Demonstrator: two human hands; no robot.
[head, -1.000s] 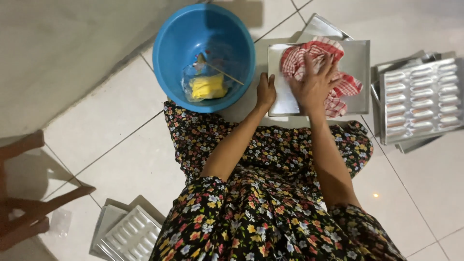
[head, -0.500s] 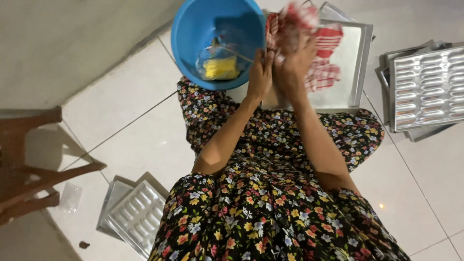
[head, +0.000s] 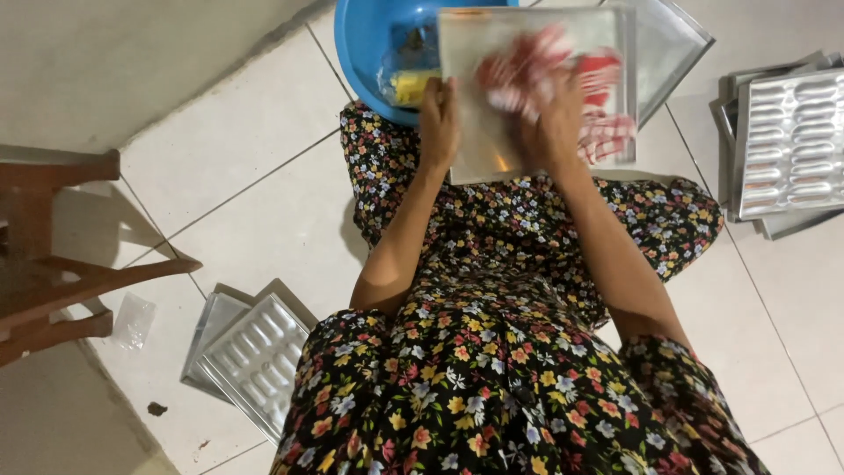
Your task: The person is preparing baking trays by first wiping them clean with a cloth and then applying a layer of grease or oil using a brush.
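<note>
I sit on a tiled floor in a flowered dress. My left hand (head: pixel 438 123) grips the left edge of a flat metal baking tray (head: pixel 492 149), lifted above my knees. My right hand (head: pixel 554 123) presses a red-and-white checked cloth (head: pixel 607 132) against the tray's surface; the cloth is blurred by motion. Behind the tray stands a blue plastic basin (head: pixel 369 44) with a yellow sponge (head: pixel 411 86) inside, partly hidden by the tray.
Another flat tray (head: pixel 673 44) lies on the floor behind the held one. A stack of moulded metal trays (head: pixel 791 141) sits at the right. More moulded trays (head: pixel 251 356) lie at the lower left. A wooden stool (head: pixel 53 255) stands at the left edge.
The tray has been lifted off the floor toward me, held by my left hand, while my right hand keeps rubbing the cloth over it. The view has shifted downward.
</note>
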